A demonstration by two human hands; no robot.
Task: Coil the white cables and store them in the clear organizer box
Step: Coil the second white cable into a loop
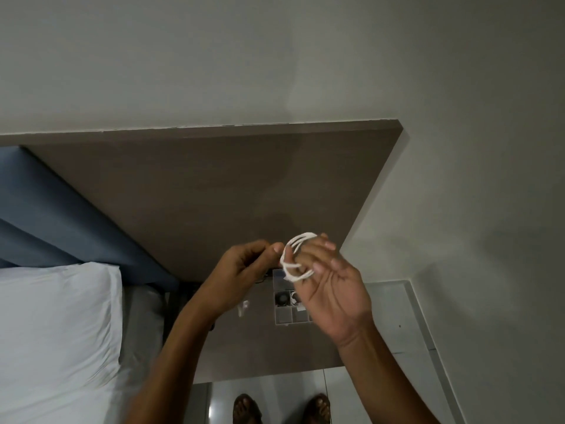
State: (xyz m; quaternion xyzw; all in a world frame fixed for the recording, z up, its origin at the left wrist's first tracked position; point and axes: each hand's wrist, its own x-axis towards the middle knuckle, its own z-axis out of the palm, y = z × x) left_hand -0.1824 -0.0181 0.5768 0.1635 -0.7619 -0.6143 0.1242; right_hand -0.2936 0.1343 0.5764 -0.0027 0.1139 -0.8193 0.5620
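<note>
A white cable [294,257] is wound in several loops around the fingers of my right hand [331,286], held up in front of me. My left hand [244,267] pinches the cable at the left side of the coil with thumb and fingertips. Below the hands, the clear organizer box [287,313] lies on the brown table; its compartments hold a dark round item and a small white coil. My right hand hides the box's right part. A small white piece [243,308] lies on the table left of the box.
The brown table [214,191] runs against a pale wall. A bed with a white pillow [55,325] and blue headboard [61,209] stands to the left. My sandalled feet [281,408] show on the tiled floor at the bottom.
</note>
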